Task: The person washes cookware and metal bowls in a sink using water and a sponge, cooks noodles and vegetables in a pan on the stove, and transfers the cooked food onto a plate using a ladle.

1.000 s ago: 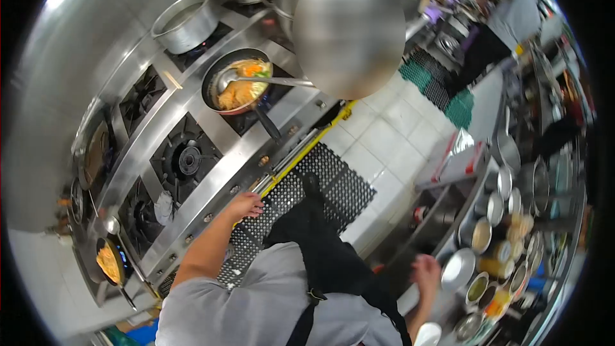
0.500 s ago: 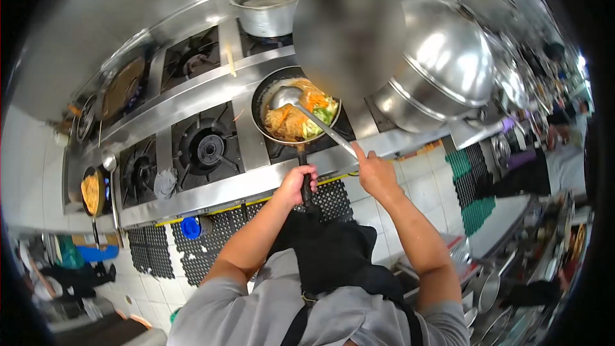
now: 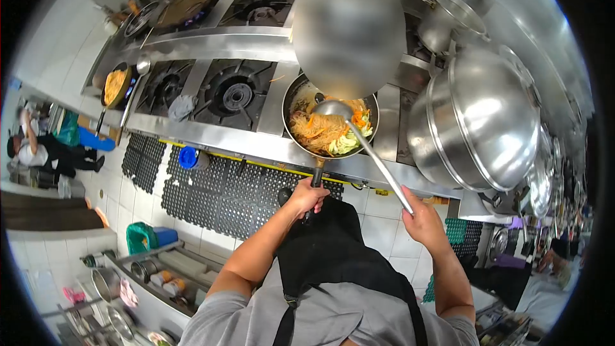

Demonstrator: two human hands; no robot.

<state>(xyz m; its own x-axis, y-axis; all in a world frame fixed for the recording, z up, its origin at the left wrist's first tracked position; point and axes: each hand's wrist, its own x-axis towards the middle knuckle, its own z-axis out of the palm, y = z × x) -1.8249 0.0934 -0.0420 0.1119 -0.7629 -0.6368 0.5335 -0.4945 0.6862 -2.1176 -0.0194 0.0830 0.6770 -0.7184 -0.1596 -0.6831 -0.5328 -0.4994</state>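
Note:
My left hand (image 3: 309, 197) is wrapped round the black handle of a frying pan (image 3: 289, 129) on the front burner. Noodles (image 3: 318, 132), green cabbage pieces and orange shreds lie in the pan. In my right hand (image 3: 421, 216) is the end of a long metal ladle (image 3: 379, 161), its bowl resting on the noodles. A blurred round patch covers the area just behind the pan.
A large domed metal pot (image 3: 477, 122) stands right of the pan. Further left are open burners, a grey cloth (image 3: 182, 107) and a smaller pan (image 3: 106, 97) with food. A person (image 3: 48, 154) is at the far left.
From hanging free of the pan, my hands took hold of its handle and the ladle. Since then the view has turned, and the ladle's bowl has moved across the noodles.

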